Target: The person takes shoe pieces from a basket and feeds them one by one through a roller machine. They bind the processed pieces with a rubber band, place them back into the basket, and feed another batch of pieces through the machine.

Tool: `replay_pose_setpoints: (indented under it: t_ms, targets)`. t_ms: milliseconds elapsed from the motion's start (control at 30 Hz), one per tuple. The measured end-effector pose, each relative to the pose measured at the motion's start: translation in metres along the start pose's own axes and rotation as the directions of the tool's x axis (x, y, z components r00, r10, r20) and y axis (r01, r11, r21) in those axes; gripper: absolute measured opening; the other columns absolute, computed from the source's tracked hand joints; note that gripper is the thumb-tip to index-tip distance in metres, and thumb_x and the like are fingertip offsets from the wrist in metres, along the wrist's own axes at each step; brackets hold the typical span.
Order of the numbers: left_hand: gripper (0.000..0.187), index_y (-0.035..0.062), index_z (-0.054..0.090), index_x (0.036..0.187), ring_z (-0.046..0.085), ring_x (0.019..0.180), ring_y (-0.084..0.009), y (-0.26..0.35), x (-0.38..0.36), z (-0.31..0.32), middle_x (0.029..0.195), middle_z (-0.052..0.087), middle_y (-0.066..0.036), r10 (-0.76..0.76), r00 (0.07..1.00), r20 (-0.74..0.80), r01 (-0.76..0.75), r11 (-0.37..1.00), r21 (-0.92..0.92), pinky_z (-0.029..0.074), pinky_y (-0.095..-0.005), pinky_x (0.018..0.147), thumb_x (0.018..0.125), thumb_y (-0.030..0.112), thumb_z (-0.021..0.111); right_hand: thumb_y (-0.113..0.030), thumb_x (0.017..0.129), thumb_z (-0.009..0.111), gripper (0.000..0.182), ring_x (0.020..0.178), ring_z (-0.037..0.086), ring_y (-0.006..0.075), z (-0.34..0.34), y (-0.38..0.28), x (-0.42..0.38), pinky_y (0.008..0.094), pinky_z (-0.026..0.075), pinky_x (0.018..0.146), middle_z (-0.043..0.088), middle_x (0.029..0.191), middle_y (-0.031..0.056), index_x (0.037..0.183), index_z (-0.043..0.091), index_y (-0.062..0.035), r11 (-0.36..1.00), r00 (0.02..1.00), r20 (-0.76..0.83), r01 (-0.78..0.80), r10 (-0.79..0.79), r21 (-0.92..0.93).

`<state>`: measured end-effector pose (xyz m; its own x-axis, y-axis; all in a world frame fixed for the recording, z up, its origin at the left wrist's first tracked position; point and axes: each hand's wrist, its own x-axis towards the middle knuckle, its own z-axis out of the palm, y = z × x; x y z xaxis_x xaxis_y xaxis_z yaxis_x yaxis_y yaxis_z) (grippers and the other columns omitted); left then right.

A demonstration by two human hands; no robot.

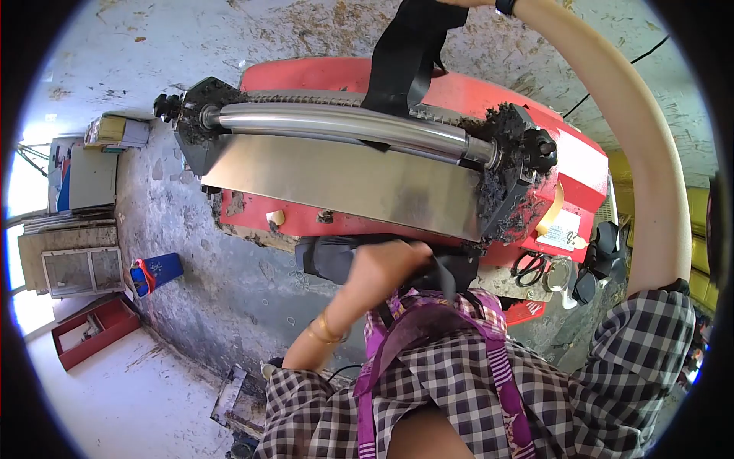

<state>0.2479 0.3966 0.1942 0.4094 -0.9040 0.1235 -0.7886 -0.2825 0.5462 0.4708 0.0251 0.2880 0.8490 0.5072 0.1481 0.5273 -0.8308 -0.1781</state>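
Note:
My right hand (pixel 468 2) is at the top edge, mostly cut off, with its fingers on a broad black strip (pixel 401 57). From there the strip hangs down behind the steel roller (pixel 344 128) of a red machine (pixel 302 74). A smooth metal plate (pixel 344 182) slopes toward me below the roller. My left hand (pixel 388 264), a gold bangle at its wrist, is closed in front of the machine over a stack of black pieces (pixel 329 260). A narrow black strip (pixel 443 277) hangs from its fingers.
Dark shavings (pixel 508 199) cover the roller's end bracket. Scissors (pixel 529 266), a tape roll (pixel 558 273) and black scraps (pixel 600 252) lie at the right. A blue bin (pixel 162 273) and a red tray (pixel 99 330) stand at the left. Yellow bundles (pixel 699 260) are piled far right.

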Motion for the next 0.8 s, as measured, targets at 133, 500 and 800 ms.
replay_pose_setpoints:
  t_ms: [133,500,800]
  targets:
    - [0.027,0.0054,0.057,0.100,0.060,0.055,-0.0321,-0.023,0.044,-0.046,0.063,0.060,-0.012,-0.601,0.764,-0.235,0.552,0.797,-0.244,0.047,-0.0389,0.055,0.079,0.016,0.069,-0.018,0.071,0.059,0.022,0.070,0.059,0.0288,0.055,-0.040,-0.008,0.0405,0.047,0.066,0.064,0.073,0.0130,0.079,0.064,0.0018,0.975,0.973,0.197,0.081,-0.122,0.205]
    - [0.008,0.0027,0.063,0.084,0.062,0.069,-0.0284,0.018,0.006,-0.003,0.074,0.063,-0.007,-0.265,0.963,0.052,0.234,0.722,-0.651,0.050,-0.0386,0.067,0.080,0.010,0.063,-0.024,0.062,0.068,0.031,0.067,0.057,0.0307,0.076,-0.066,-0.021,0.0405,0.045,0.062,0.056,0.064,0.0166,0.070,0.056,0.0033,0.977,1.000,0.014,0.018,-0.022,0.214]
    - [0.022,0.0081,0.062,0.088,0.057,0.090,-0.0207,-0.002,0.009,0.113,0.093,0.060,-0.004,0.188,0.977,0.105,-0.187,0.982,-0.023,0.046,-0.0341,0.078,0.072,0.023,0.068,-0.009,0.069,0.063,0.018,0.057,0.046,0.0317,-0.007,-0.034,0.003,0.0438,0.037,0.056,0.047,0.063,0.0176,0.072,0.049,0.0022,0.962,0.958,0.104,-0.259,0.267,-0.086]
